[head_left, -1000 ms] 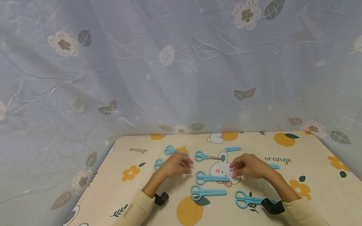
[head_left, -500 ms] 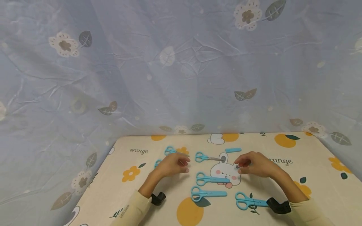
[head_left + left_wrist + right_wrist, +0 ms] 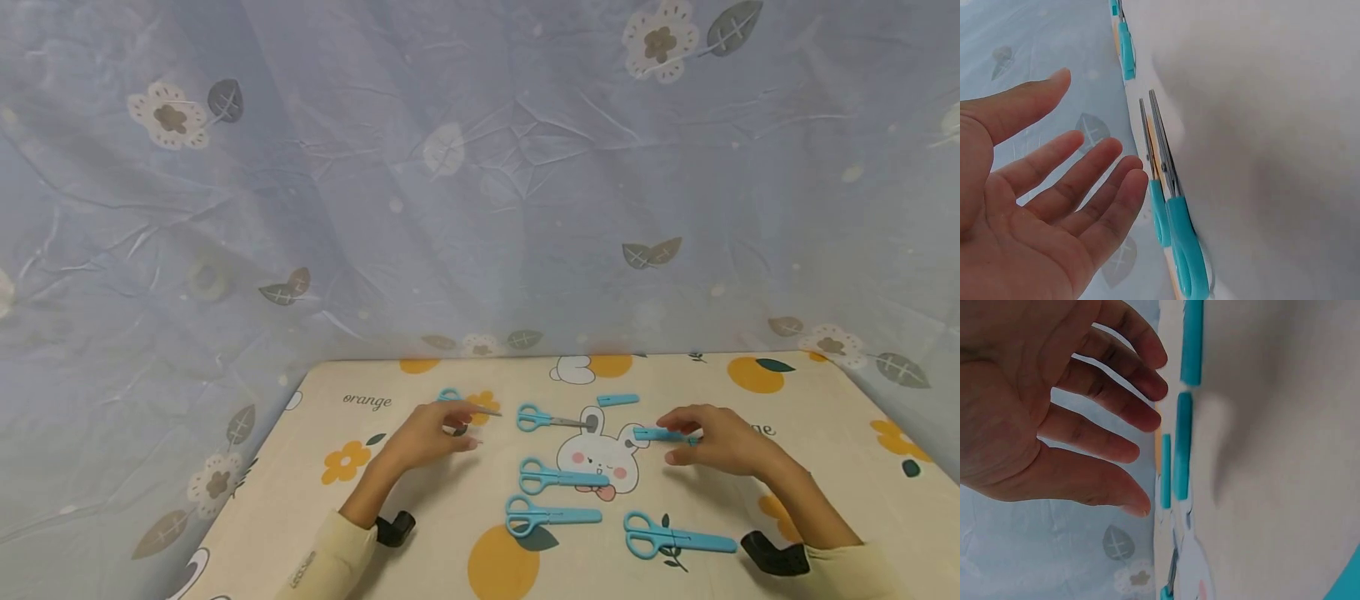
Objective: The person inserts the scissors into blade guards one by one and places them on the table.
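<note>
Orange-print table [image 3: 825,417], flowered blue backdrop [image 3: 480,208]; both hands' fingers apart, empty.

The head camera looks forward and down from above the worktop [image 3: 375,500]. It sits far back, so it sees both hands, the whole top and the cloth wall behind it. The left wrist camera sits right behind the left hand [image 3: 1035,206] and looks past its palm, very close. Beside the fingers it shows bare-bladed scissors [image 3: 1169,206], which the head view also shows [image 3: 459,404]. The right wrist camera looks past the right hand [image 3: 1054,419], also very close. By its fingertips lies a blue cap [image 3: 1182,447], seen from the head too [image 3: 656,434].
</note>
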`<state>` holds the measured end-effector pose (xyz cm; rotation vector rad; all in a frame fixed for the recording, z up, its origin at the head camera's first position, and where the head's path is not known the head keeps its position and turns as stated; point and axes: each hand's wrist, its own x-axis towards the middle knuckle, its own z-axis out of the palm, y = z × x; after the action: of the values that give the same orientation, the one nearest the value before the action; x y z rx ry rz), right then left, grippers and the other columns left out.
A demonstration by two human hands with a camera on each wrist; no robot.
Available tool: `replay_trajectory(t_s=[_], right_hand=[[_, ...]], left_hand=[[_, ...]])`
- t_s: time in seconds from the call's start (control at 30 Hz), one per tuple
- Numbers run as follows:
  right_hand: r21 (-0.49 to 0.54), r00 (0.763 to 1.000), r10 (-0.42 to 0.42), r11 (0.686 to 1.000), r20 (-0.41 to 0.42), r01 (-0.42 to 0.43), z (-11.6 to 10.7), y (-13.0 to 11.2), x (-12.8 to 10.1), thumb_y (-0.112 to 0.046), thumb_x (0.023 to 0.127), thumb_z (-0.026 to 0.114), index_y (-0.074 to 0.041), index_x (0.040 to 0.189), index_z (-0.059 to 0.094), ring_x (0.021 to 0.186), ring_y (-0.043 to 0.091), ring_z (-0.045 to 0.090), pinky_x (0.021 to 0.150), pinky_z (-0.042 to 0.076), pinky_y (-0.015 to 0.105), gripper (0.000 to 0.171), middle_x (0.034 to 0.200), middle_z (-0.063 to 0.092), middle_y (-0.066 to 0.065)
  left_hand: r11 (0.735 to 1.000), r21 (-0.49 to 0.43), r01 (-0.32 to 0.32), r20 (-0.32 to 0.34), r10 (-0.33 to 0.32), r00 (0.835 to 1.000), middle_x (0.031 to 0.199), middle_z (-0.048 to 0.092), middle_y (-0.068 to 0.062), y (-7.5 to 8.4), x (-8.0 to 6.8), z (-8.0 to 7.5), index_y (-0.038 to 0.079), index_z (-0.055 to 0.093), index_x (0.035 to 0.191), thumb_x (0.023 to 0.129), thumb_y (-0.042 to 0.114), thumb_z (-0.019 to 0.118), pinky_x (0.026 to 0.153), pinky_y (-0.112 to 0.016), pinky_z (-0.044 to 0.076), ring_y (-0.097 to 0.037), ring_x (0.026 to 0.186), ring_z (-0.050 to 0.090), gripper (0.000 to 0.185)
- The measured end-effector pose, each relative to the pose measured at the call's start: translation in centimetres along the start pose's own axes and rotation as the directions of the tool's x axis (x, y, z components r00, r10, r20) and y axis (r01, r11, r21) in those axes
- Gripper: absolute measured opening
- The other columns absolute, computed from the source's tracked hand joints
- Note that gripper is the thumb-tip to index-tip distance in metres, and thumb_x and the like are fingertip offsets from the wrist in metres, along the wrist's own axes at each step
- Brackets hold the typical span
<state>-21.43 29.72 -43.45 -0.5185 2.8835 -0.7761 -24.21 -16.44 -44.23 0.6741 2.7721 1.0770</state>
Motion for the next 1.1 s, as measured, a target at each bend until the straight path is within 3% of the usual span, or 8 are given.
replay_trajectory(t_s=[0.17,0.47,0.77,1.1], right_hand=[[-0.037,0.998,0.055,0.998,-0.024,-0.056,0.0,0.9,-0.3,-0.03,0.086,0.091,-0.002,0.136,0.07,0.125,0.052,0.062,0.099,0.055,0.07,0.061,0.138,0.067,0.027],[-0.073,0.994,0.103,0.992,-0.026,-0.105,-0.3,2.2,-1.1,-0.031,0.083,0.094,0.0,0.14,0.066,0.131,0.06,0.054,0.102,0.049,0.077,0.071,0.144,0.058,0.037],[-0.091,0.996,0.09,0.992,-0.013,-0.091,-0.3,3.8,-1.7,-0.026,0.08,0.095,0.006,0.143,0.062,0.132,0.062,0.053,0.105,0.049,0.074,0.078,0.144,0.057,0.039],[-0.107,0.995,0.097,0.989,-0.032,-0.1,-0.6,5.1,-2.0,-0.018,0.08,0.095,0.009,0.14,0.062,0.129,0.062,0.056,0.101,0.051,0.074,0.074,0.141,0.058,0.04]], left_hand=[[1.0,-0.006,0.027,0.007,-0.027,1.0,0.144,0.068,-0.019,-0.4,-0.5,-0.6,0.004,0.065,0.145,0.096,0.024,0.083,0.107,-0.057,0.059,-0.042,0.135,0.065,0.056],[1.0,0.029,0.01,-0.011,-0.009,1.0,0.16,0.054,-0.021,-1.7,-1.6,-1.6,0.004,0.055,0.155,0.096,0.034,0.083,0.113,-0.064,0.053,-0.049,0.145,0.054,0.072],[0.994,0.053,0.093,-0.042,-0.091,0.995,0.16,0.054,-0.021,-3.1,-2.5,-2.5,0.01,0.055,0.157,0.093,0.039,0.085,0.116,-0.069,0.047,-0.05,0.147,0.05,0.076],[0.988,0.039,0.148,-0.037,-0.147,0.988,0.158,0.056,-0.024,-3.8,-2.8,-3.0,0.007,0.051,0.159,0.093,0.032,0.086,0.109,-0.064,0.054,-0.048,0.142,0.056,0.079]])
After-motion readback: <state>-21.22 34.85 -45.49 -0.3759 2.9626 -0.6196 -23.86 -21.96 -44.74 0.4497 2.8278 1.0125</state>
